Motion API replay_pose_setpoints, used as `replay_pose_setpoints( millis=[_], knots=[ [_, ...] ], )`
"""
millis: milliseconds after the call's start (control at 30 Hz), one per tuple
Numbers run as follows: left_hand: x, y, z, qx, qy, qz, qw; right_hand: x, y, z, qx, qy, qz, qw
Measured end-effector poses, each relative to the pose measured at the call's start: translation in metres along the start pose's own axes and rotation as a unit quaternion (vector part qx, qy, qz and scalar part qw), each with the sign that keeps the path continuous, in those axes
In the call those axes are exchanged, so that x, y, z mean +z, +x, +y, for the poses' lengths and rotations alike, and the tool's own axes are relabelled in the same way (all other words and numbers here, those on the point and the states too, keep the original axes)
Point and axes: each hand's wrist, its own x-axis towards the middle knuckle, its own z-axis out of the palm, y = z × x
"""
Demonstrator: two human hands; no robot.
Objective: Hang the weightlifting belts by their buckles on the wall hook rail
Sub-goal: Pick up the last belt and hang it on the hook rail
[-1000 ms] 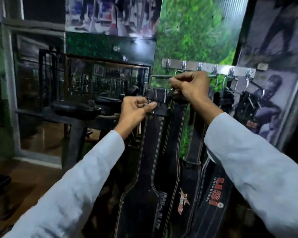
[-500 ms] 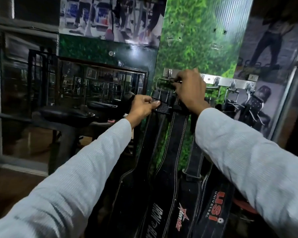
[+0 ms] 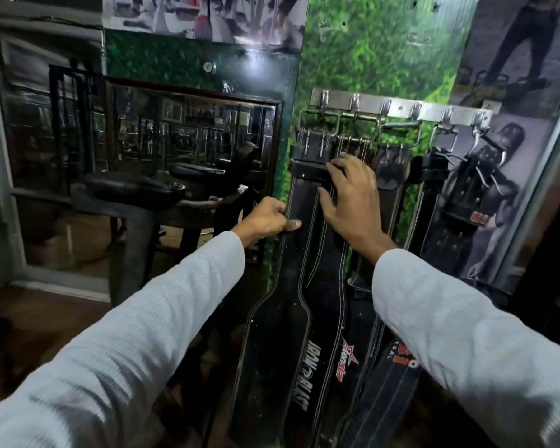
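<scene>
Dropped from the buckles since 0.5 s ago: both hands now sit lower on the straps. Leftmost belt (image 3: pixel 282 318) hangs by its buckle (image 3: pixel 317 119) from the first hook of the hook rail (image 3: pixel 401 108), printed "IRON BLAST" near the bottom. Left hand (image 3: pixel 265 221) grips its left edge, thumb across the face, fingers curled behind. Right hand (image 3: pixel 349 195) rests with spread fingers on the second belt (image 3: pixel 330 286), marked with a red star logo and small red lettering, too blurred to read. Third belt (image 3: pixel 392 166) hangs just beside, largely hidden by the right sleeve (image 3: pixel 466 334); red letters low down cut off. 2 more dark belts (image 3: pixel 466 189) on the right hooks, hard to make out. Beside the rail on the left, a mirror (image 3: pixel 175 156) reflecting gym equipment.
</scene>
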Motion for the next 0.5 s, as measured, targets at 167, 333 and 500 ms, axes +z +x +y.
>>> replay_pose_setpoints(
  millis=[167, 333, 500],
  knots=[
    [0.02, -0.036, -0.02, -0.034, 0.006, -0.022, 0.999, -0.003, -0.039, -0.024, 0.106, 0.012, -0.03, 0.994],
    [0.053, -0.074, -0.073, -0.059, 0.057, -0.087, 0.993, 0.022, -0.107, -0.031, 0.286, 0.237, -0.237, 0.898],
    [0.075, -0.12, -0.133, -0.024, 0.087, -0.102, 0.991, 0.022, -0.131, -0.035, 0.338, 0.297, -0.254, 0.856]
  ],
)
